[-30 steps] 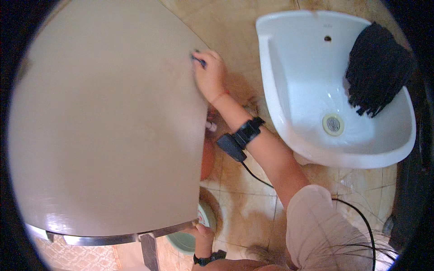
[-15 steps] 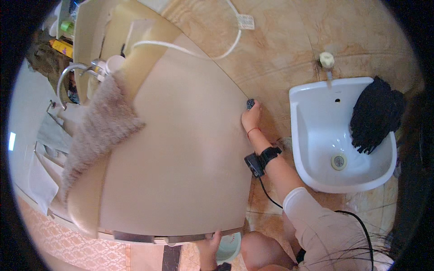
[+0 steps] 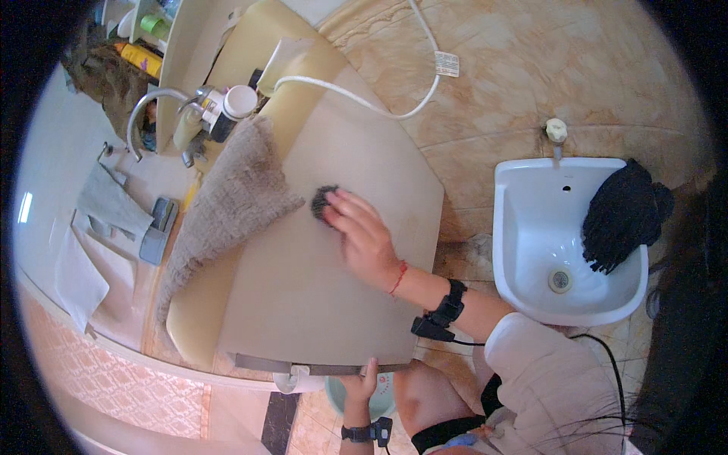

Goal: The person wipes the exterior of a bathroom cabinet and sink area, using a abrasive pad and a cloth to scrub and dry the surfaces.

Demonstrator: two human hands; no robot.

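My right hand (image 3: 367, 244) presses a dark grey scouring pad (image 3: 322, 202) against the broad flat face of a beige panel (image 3: 334, 296). The pad shows beyond my fingertips, which are bent over it. Low in the view, my left hand (image 3: 359, 385) grips the panel's lower edge; its thumb lies over the grey strip there, and the other fingers are mostly hidden. A shaggy grey-brown cloth (image 3: 227, 205) drapes over the panel's left side, just left of the pad.
A white mop sink (image 3: 523, 296) with a black mop head (image 3: 626, 216) hangs at right, a tap (image 3: 556, 130) above it. A white cord (image 3: 364, 101) loops over the panel. A curved faucet (image 3: 155, 93) stands at left. A pale green basin (image 3: 384, 398) sits below my left hand.
My right hand has moved left with the scouring pad, from the panel's right edge onto its middle. My left hand still holds the lower edge. The view has shifted slightly.
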